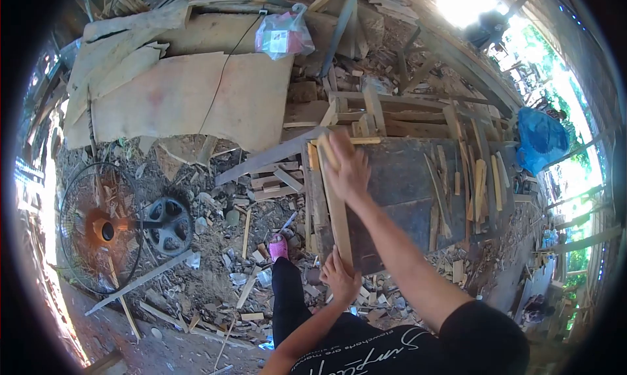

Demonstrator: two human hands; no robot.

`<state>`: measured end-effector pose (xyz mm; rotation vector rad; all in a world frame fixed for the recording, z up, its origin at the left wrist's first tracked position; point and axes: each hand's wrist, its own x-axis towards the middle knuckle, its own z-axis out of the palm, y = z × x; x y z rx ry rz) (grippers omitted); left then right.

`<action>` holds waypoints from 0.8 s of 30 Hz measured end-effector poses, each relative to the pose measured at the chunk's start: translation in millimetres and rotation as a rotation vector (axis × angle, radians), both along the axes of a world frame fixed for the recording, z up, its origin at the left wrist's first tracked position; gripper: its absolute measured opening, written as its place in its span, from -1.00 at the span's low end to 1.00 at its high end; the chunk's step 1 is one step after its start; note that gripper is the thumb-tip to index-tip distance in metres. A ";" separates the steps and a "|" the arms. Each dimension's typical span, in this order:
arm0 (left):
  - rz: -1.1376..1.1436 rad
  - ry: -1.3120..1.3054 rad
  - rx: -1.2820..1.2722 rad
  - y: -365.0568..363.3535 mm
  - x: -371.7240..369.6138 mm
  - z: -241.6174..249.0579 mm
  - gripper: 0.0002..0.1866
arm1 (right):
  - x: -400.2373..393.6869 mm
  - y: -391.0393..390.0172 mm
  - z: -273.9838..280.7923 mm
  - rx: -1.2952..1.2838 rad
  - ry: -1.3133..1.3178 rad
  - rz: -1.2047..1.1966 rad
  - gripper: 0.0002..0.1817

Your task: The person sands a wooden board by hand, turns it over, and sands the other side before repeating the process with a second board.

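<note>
A long narrow wooden board point(337, 219) lies along the left side of a dark worktable point(392, 202). My left hand point(341, 280) is at the board's near end, its fingers wrapped over the edge. Toward the far end, my right hand point(347, 169) is closed around a light-brown wooden block point(328, 152), which is against or just above the board. Whether the block touches the wood is hard to see, and its underside is hidden.
Loose wooden strips point(480, 189) lie on the table's right part. A standing fan point(104, 228) is at the left, near a large plywood sheet point(189, 101). A plastic bag point(284, 35) rests behind it. A blue bag point(541, 140) hangs at the right. Scraps litter the ground.
</note>
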<state>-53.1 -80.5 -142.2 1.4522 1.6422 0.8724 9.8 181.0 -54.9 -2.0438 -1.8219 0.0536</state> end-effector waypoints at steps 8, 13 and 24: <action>-0.047 0.004 -0.039 2.9 -5.4 2.5 0.11 | -6.0 100.6 35.5 -0.045 0.009 0.035 -0.21; -0.003 0.039 0.011 -1.2 0.1 -2.4 0.07 | 17.1 -109.3 30.7 -0.006 -0.080 0.288 -0.24; 0.111 0.209 0.184 -2.7 10.5 -20.3 -0.08 | 13.4 -203.2 7.7 -0.124 -0.085 0.260 -0.27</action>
